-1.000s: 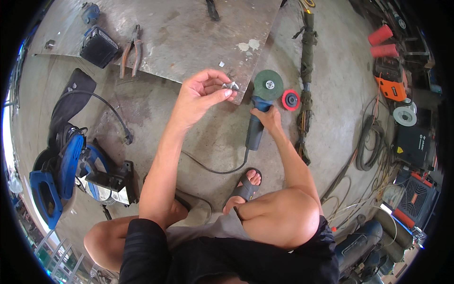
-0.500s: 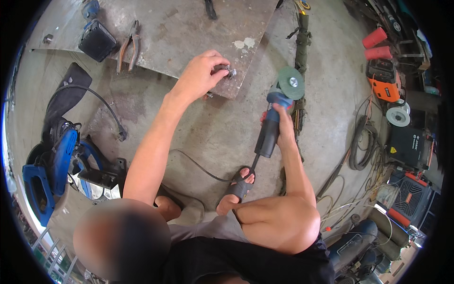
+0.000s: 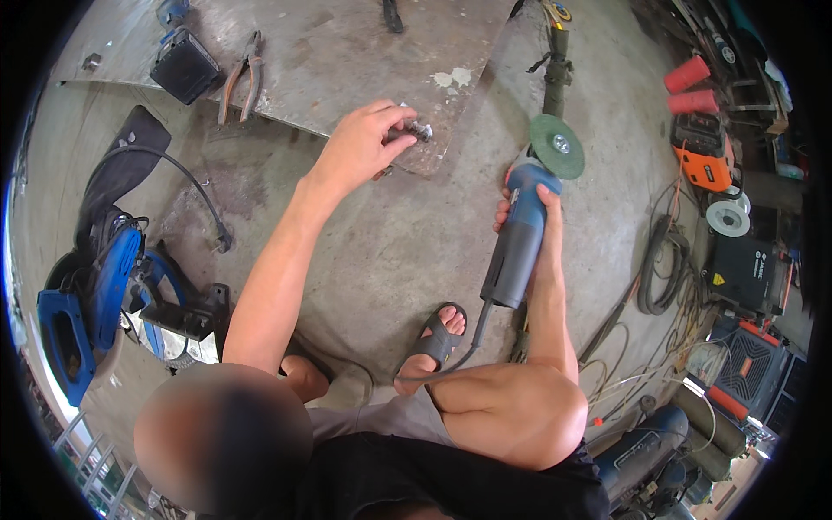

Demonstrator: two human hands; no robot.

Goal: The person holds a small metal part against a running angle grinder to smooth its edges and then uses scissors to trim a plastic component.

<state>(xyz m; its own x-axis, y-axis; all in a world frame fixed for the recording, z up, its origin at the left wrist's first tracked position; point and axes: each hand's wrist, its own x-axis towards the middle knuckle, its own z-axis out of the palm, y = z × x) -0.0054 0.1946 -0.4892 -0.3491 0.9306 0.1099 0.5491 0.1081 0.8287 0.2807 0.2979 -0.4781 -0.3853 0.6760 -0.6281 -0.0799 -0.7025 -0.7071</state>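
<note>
My left hand pinches a small dark metal piece at the near corner of the metal table; the fingers partly cover the piece. In my right hand is a blue and dark grey angle grinder, gripped round its body. Its green disc points away from me, to the right of the table corner and apart from it. A black cord runs from the grinder's rear down past my sandalled foot.
Pliers and a black battery pack lie at the table's near left edge. A blue saw stands on the floor at left. Cables, an orange-black machine and welding machines line the right side.
The grinder has moved a little to the right, its disc turning more toward me, and its cord now hangs in a curve. My left hand keeps its pinch on the metal piece.
</note>
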